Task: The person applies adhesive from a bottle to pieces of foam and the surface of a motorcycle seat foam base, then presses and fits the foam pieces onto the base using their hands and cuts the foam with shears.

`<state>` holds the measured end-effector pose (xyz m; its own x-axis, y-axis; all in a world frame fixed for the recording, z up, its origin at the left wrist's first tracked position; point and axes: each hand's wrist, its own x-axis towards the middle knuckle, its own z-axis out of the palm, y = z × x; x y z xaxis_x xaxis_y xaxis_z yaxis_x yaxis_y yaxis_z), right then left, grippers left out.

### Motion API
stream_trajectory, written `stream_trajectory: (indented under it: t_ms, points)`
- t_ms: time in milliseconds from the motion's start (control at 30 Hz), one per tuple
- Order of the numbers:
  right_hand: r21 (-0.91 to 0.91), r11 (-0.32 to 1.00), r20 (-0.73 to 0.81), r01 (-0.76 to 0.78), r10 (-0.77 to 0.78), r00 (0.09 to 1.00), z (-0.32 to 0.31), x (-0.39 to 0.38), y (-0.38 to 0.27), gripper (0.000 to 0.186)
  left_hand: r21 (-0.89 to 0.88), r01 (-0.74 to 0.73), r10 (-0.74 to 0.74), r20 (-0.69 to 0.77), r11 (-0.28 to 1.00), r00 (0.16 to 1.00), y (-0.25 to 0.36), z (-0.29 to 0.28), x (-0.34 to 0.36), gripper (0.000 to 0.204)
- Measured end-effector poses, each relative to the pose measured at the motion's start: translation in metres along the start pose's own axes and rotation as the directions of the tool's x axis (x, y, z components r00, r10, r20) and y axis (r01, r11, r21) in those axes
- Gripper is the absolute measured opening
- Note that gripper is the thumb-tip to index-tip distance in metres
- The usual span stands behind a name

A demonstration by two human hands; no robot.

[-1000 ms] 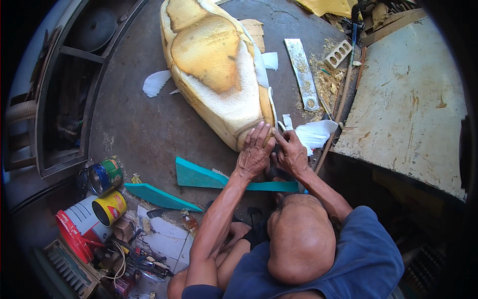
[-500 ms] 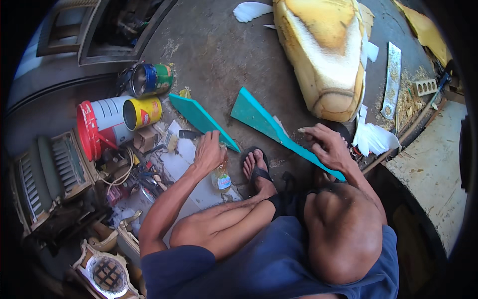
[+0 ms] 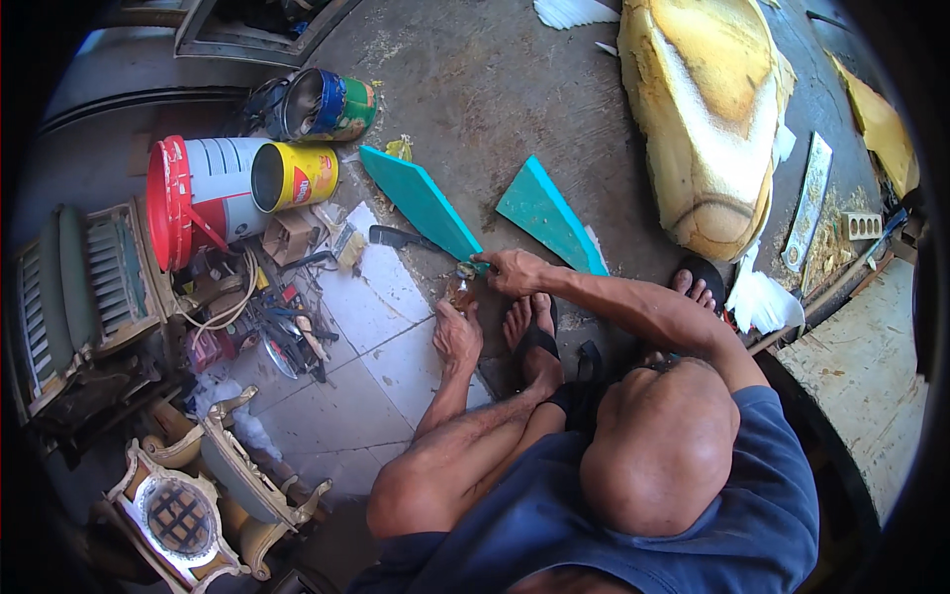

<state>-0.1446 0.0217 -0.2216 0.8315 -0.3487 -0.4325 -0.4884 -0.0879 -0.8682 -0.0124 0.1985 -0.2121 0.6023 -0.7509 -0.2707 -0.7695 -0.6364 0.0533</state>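
Note:
My left hand (image 3: 457, 337) is closed around a small clear bottle (image 3: 461, 291) with amber contents, low over the floor beside my foot. Right at the bottle's top is my right hand (image 3: 517, 272), its fingers drawn together. What they pinch, if anything, is too small to make out. Just beyond both hands lies a teal foam strip (image 3: 421, 203), its near tip close to my right fingertips. A second teal foam piece (image 3: 551, 216) rests to the right, partly covered by my right forearm.
A large yellowed foam seat pad (image 3: 708, 119) lies at the far right, near a metal strip (image 3: 807, 203). On the left are a red-rimmed bucket (image 3: 203, 198), a yellow can (image 3: 295, 176), scattered hand tools (image 3: 297, 337) and a black-handled tool (image 3: 401, 238).
My right hand has come left from the second teal piece to the bottle's top. My left hand, earlier above the bottle, now grips it from the near side. The view has shifted.

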Motion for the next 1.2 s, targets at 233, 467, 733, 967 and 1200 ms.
stream_trajectory:
  t_ms: [233, 467, 733, 967, 1200]
  points:
    - [0.172, 0.98, 0.119, -0.102, 0.082, 0.989, 0.0, 0.016, -0.015, 0.058, -0.005, 0.025, -0.025, 0.006, 1.0, 1.0, -0.006, -0.006, 0.002, 0.048]
    - [0.36, 0.91, 0.159, -0.204, 0.156, 0.975, -0.015, 0.005, -0.029, 0.054, 0.029, 0.001, -0.003, 0.052, 1.0, 0.999, 0.0, -0.007, 0.004, 0.046]
    - [0.556, 0.814, -0.124, 0.165, -0.115, 0.986, -0.091, -0.112, -0.02, 0.035, -0.015, 0.068, -0.067, 0.021, 0.998, 0.998, -0.011, -0.004, 0.006, 0.064]
    - [-0.094, 0.967, -0.893, -0.237, 0.023, 0.45, -0.183, -0.299, 0.049, 0.029, -0.155, -0.205, 0.141, -0.345, 0.966, 0.928, 0.043, -0.028, 0.015, 0.083]
    - [-0.203, 0.795, -0.889, -0.572, 0.096, 0.448, -0.215, -0.311, 0.094, 0.028, -0.122, -0.536, 0.47, -0.347, 0.836, 0.812, 0.097, -0.046, 0.03, 0.062]
